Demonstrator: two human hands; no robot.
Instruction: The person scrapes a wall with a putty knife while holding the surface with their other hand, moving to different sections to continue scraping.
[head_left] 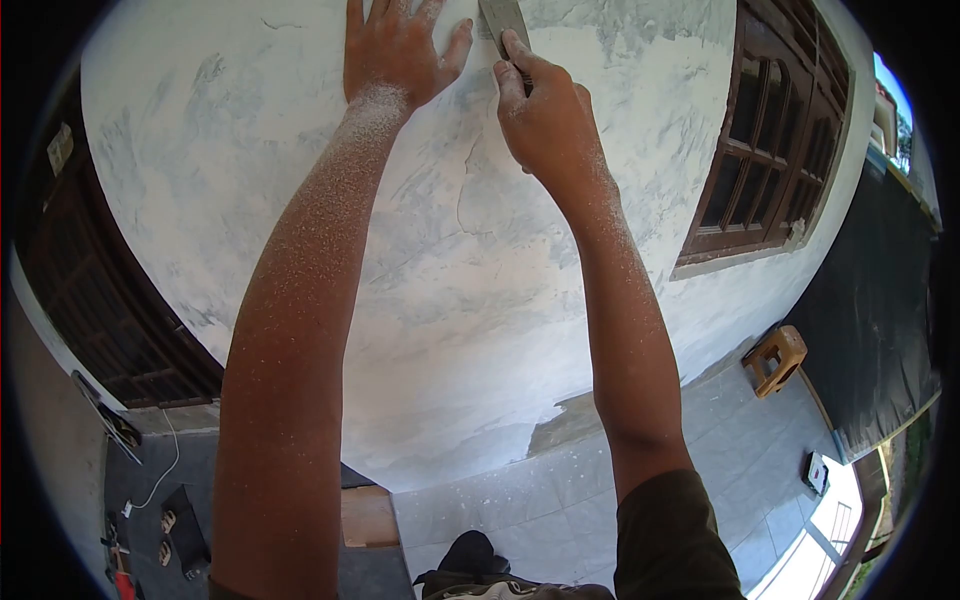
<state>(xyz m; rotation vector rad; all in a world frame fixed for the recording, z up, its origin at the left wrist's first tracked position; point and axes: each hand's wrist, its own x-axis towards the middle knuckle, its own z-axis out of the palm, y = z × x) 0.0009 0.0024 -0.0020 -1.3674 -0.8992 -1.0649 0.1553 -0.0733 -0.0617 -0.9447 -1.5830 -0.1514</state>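
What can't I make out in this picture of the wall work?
All in the head view:
Left hand: fingertips, except the thumb's, cut off by the top edge.
Scraper: far end cut off by that edge; grip hidden by the right hand.
Red item, lower left: too small to identify.

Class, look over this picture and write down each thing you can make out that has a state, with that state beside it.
Scraper: gripped, partly out of frame
Right hand: closed on the scraper
Left hand: open, spread wide, dusty at the wrist
Wall: patchily coated, cracked in places
Window: seems shut
Stool: standing, unoccupied
Cable: loosely curved
Floor: tiled, speckled white
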